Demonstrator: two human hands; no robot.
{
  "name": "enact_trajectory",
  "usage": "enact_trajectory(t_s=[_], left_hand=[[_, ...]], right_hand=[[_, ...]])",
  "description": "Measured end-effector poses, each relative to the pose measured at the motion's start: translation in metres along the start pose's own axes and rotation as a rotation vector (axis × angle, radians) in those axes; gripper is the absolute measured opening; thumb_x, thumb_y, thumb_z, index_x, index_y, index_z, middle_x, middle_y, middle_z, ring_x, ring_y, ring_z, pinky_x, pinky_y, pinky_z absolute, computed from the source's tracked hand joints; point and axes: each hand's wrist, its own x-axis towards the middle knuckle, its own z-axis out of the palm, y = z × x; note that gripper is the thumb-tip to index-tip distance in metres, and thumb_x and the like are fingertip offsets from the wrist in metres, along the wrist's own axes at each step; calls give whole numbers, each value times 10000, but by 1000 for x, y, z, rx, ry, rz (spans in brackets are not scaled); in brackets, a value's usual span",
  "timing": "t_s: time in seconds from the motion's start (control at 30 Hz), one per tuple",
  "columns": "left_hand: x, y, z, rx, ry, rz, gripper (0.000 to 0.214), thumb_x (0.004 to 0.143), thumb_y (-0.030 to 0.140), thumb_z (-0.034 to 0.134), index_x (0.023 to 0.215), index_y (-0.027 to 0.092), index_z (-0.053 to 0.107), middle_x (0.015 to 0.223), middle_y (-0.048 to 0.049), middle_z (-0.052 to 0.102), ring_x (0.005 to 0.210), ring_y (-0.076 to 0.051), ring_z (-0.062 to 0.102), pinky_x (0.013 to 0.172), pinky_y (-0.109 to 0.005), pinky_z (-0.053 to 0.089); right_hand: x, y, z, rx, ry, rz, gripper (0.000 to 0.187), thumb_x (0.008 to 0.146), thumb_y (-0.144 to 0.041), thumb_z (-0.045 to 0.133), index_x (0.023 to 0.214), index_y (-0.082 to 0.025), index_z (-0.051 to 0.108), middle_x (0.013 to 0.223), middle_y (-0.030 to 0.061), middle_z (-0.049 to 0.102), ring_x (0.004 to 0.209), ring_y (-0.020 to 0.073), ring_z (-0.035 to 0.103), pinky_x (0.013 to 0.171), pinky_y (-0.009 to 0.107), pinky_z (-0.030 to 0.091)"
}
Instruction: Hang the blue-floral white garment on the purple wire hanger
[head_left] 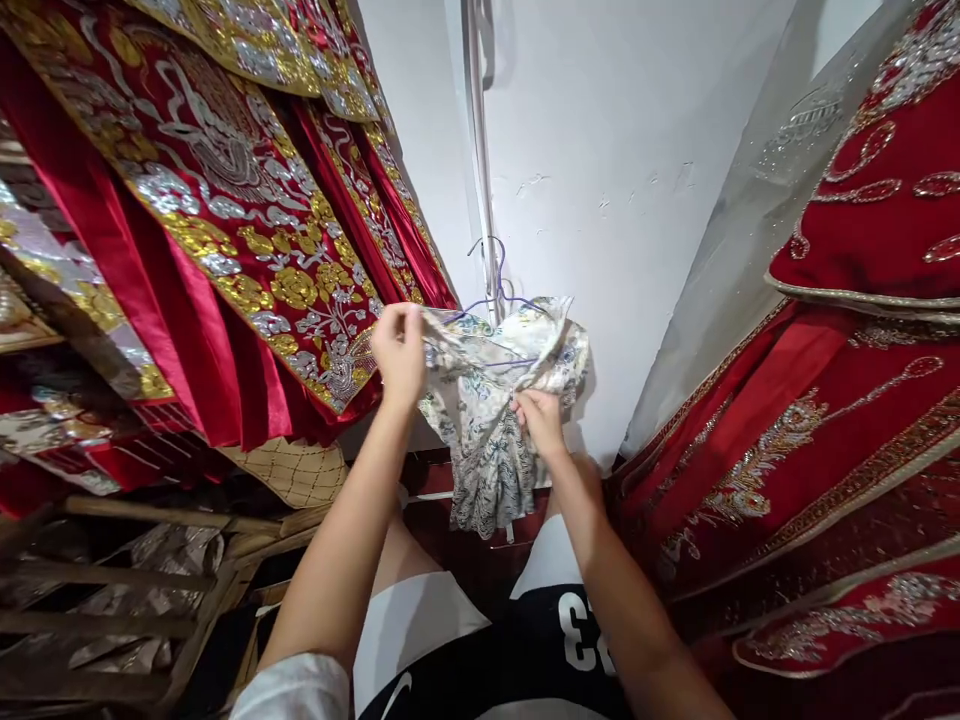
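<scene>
A pale dress with a blue and yellow floral print [491, 430] hangs in front of me on a purple hanger [501, 262]. My left hand [400, 352] is closed on the dress at its left shoulder edge, pulling the cloth outward. Lower down, my right hand [538, 418] pinches the dress at the front, near the bottom of the V-shaped neckline. The ruffled skirt of the dress falls below my hands, between my knees. The hanger's hook sits against a metal pole [480, 150] on the wall.
Red garments with gold and silver embroidery [255, 220] hang close on the left. More red beaded garments [855, 360] hang on the right, beside a sheer cover [720, 230]. A wooden rack [187, 580] stands at lower left. The white wall [600, 120] is straight ahead.
</scene>
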Motion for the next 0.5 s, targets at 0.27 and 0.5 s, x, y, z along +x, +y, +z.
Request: enact_trajectory(t_s=[0.27, 0.5], left_hand=[[-52, -77, -48, -306, 204, -612, 285, 976, 162, 458, 695, 203, 429, 569, 40, 449, 597, -96, 512, 668, -211, 480], [-176, -91, -41, -506, 235, -809, 140, 809, 294, 650, 769, 195, 559, 736, -12, 637, 766, -133, 645, 843, -279, 526]], right_hand=[[-83, 28, 3, 200, -4, 160, 276, 765, -384, 568, 558, -204, 591, 424, -38, 451, 432, 112, 375, 489, 265, 295], [-81, 12, -17, 192, -9, 227, 248, 753, -379, 572, 571, -212, 588, 435, -37, 450, 442, 114, 371, 468, 260, 262]])
